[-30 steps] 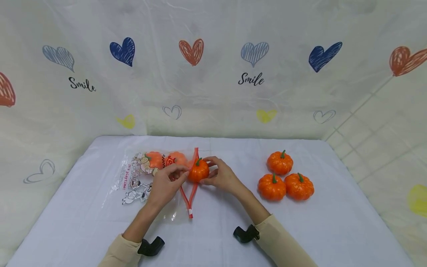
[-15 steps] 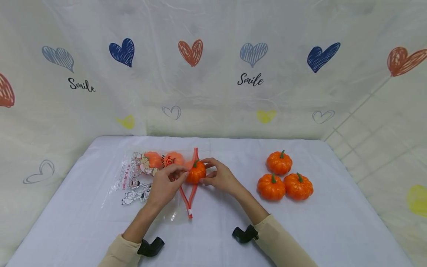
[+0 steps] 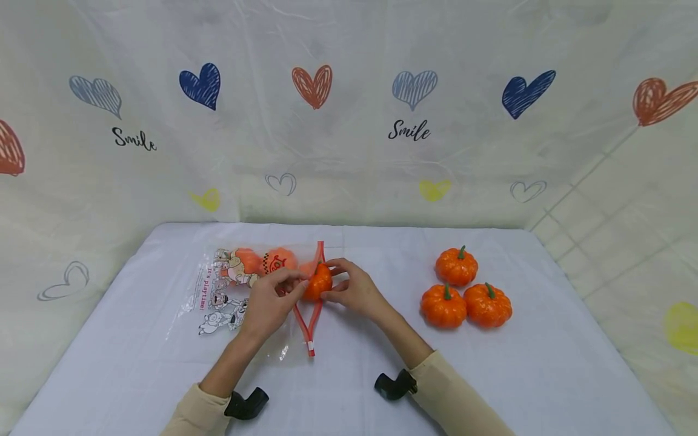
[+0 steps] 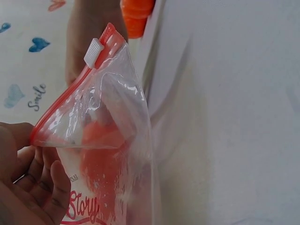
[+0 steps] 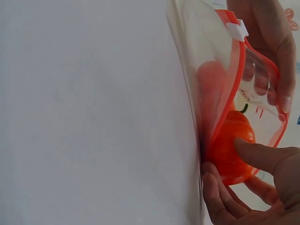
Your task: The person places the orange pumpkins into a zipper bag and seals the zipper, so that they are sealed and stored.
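- Two black wrist straps (image 3: 246,404) sit on the cream sleeves, closest to the person wearing the camera.
- The left hand (image 3: 268,306) pinches the red zip edge of a see-through plastic bag with cartoon pictures (image 3: 226,290) and holds its mouth open.
- The right hand (image 3: 357,292) has its fingers curled round a small orange toy pumpkin with a green stem (image 3: 318,282). It holds the pumpkin right at the open mouth of the bag.
- In the right wrist view, the fingers (image 5: 262,157) press on the pumpkin (image 5: 232,145), which sits partly between the bag's red edges.
- The bag lies flat on the white tabletop (image 3: 136,339). Two more orange pumpkins (image 3: 267,260) show inside it, past the left hand.
- A small white slider (image 3: 311,347) sits at the near end of the bag's red zip.
- Three orange pumpkins in a bunch (image 3: 463,290) stand on the tabletop, well apart from the bag on its right side.
- Behind the bag hangs a pale sheet with drawn hearts and the word "Smile" (image 3: 409,130).
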### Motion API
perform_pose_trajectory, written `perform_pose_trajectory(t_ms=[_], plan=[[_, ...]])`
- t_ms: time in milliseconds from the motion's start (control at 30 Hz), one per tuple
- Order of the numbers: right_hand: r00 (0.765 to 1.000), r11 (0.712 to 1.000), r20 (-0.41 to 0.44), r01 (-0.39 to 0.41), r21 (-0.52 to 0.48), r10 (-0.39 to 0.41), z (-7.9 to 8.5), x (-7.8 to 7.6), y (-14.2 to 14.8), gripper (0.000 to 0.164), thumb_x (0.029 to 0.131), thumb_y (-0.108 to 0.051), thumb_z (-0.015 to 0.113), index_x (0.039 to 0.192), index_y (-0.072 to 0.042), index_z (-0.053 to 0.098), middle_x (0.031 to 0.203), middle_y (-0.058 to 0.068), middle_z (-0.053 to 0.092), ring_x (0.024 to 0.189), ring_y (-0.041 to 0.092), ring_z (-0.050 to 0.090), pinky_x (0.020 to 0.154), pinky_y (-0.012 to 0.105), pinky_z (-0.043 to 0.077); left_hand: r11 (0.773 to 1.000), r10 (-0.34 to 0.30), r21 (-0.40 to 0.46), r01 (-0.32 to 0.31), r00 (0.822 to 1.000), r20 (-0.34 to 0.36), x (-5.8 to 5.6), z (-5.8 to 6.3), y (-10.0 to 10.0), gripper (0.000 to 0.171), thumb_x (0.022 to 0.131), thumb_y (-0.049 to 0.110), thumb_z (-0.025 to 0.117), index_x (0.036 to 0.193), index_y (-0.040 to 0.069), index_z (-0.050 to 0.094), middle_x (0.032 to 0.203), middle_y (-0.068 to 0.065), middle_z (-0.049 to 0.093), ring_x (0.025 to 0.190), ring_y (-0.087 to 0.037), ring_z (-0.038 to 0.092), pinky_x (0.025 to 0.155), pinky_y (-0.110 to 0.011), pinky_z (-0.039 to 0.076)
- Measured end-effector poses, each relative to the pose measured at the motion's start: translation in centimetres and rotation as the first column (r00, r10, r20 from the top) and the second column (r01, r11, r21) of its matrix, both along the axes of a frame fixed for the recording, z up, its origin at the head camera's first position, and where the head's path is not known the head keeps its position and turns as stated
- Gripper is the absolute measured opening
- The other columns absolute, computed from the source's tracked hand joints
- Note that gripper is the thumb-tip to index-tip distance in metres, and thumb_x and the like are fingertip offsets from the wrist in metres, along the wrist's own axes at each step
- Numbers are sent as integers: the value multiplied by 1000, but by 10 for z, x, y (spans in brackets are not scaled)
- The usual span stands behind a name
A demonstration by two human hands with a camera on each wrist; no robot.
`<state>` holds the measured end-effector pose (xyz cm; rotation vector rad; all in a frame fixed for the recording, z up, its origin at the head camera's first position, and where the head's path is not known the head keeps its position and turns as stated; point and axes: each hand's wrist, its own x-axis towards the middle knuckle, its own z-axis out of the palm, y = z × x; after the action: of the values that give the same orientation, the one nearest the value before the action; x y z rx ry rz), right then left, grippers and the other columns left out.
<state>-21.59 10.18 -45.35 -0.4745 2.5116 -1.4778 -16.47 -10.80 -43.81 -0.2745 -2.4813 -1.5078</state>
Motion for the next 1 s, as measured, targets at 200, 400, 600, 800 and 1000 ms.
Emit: perform_pose_trajectory(t_ms=[200,400,600,800,1000], plan=[[1000,1000,-22,21,17,-20,-1,-1,-3,61,87,-14,85,141,-19,58,135,13,65,92,20,72,75,31,63,1000,4,-7,-4,1000,-2,0,0,0,14,96,19,76,109,15,79,86,-1,66,82,-19,58,70,-18,50],[998,998,-26,61,18,-61,-1,-1,-6,61,86,-16,86,141,-21,58,134,12,65,93,21,70,72,31,62,1000,-4,3,4,1000,-12,0,0,0,14,96,19,76,109,15,79,86,-1,67,82,-19,58,71,-19,50],[996,996,-36,88,3,-87,-2,-3,-10,61,86,-14,86,140,-19,58,133,14,65,92,22,71,73,31,62,1000,-1,4,1,1000,-5,0,0,1,15,96,20,75,110,15,79,87,-2,67,83,-17,59,71,-18,51],[993,995,-55,102,2,-102,-3,-4,-14,61,86,-13,86,140,-18,58,132,15,65,93,24,70,76,33,63,1000,-1,5,1,1000,1,-1,0,1,17,96,20,76,111,14,79,88,-3,68,83,-17,59,72,-16,51],[992,996,-84,92,1,-91,-4,-5,-16,62,85,-11,86,141,-18,59,121,16,64,92,24,70,75,33,64,1000,-4,10,4,1000,-1,0,0,1,17,96,20,76,111,14,79,87,-4,68,83,-17,58,72,-17,51]])
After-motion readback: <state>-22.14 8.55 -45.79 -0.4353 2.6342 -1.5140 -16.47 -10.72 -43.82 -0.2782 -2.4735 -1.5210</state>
